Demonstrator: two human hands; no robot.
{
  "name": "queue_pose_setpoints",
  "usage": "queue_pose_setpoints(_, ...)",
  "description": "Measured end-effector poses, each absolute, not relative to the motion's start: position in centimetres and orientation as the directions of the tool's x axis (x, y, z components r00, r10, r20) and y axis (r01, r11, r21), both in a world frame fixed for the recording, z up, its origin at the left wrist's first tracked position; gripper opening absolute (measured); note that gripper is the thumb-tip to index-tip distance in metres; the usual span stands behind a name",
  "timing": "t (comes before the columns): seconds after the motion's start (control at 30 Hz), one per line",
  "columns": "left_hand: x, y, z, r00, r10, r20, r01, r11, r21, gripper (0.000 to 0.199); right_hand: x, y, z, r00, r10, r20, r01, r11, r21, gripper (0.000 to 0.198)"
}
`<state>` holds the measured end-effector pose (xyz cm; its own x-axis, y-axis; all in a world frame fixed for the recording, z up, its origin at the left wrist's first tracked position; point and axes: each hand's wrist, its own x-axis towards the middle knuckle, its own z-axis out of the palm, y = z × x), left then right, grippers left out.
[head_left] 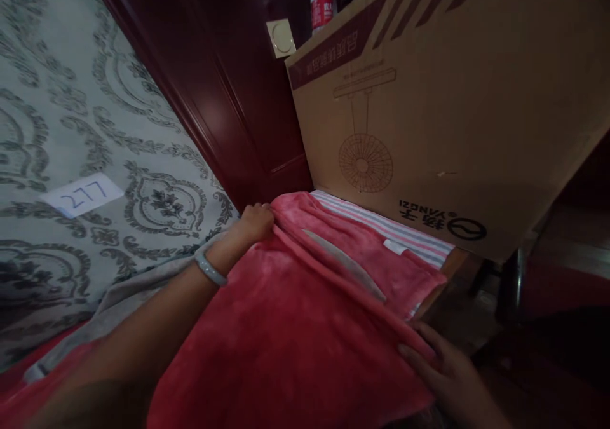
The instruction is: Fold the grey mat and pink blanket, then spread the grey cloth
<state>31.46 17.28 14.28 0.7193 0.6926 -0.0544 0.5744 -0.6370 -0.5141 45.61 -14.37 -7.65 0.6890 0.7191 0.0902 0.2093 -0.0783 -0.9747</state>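
A red plush blanket (286, 327) fills the lower middle of the view, with a fold running across it between my two hands. My left hand (258, 220), a bracelet on its wrist, is closed on the far left end of that fold, beside the wallpapered wall. At the lower right, my right hand (441, 359) grips the fold's other end, thumb on top and fingers partly hidden by the cloth. Beyond the fold lies more of the pinkish-red cloth with a white tag (394, 246), and a grey patch shows in the gap.
A striped sheet (381, 225) lies under the blanket at the far end. A large cardboard box (429, 111) stands behind it, next to a dark red door panel (238, 86). A paper marked 277 (83, 195) is on the patterned wall. A bottle (321, 0) stands behind the box edge.
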Motion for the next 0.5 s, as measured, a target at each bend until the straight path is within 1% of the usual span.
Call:
queue_pose_setpoints(0.07, 32.1, 17.5, 15.7, 0.718, 0.694, 0.054, 0.585, -0.560, -0.587, 0.036, 45.7, -14.0, -6.8, 0.691, 0.708, 0.145, 0.265, -0.062, -0.962, 0.044)
queue_pose_setpoints(0.1, 32.5, 17.7, 16.5, 0.718, 0.691, 0.086, 0.589, -0.537, -0.604, 0.037, 45.8, -13.8, -6.2, 0.684, 0.710, 0.167, 0.287, -0.051, -0.956, 0.043)
queue_pose_setpoints(0.2, 34.5, 18.9, 18.6, 0.697, 0.704, 0.135, 0.632, -0.515, -0.579, 0.037, 46.0, -12.6, -4.7, 0.673, 0.712, 0.198, 0.318, -0.037, -0.947, 0.045)
queue_pose_setpoints(0.27, 36.1, 19.8, 19.0, 0.667, 0.725, 0.169, 0.691, -0.517, -0.505, 0.037, 46.2, -11.7, -4.2, 0.685, 0.704, 0.189, 0.314, -0.050, -0.948, 0.047)
queue_pose_setpoints(0.33, 37.6, 20.7, 18.3, 0.631, 0.752, 0.189, 0.754, -0.538, -0.377, 0.036, 46.5, -10.9, -4.3, 0.689, 0.707, 0.162, 0.301, -0.075, -0.951, 0.048)
queue_pose_setpoints(0.4, 38.8, 21.4, 16.5, 0.608, 0.773, 0.181, 0.788, -0.561, -0.253, 0.036, 46.9, -10.5, -4.7, 0.680, 0.722, 0.130, 0.290, -0.101, -0.952, 0.049)
queue_pose_setpoints(0.5, 39.7, 22.4, 12.7, 0.611, 0.776, 0.153, 0.791, -0.595, -0.140, 0.033, 47.4, -10.4, -5.4, 0.672, 0.736, 0.078, 0.268, -0.144, -0.952, 0.051)
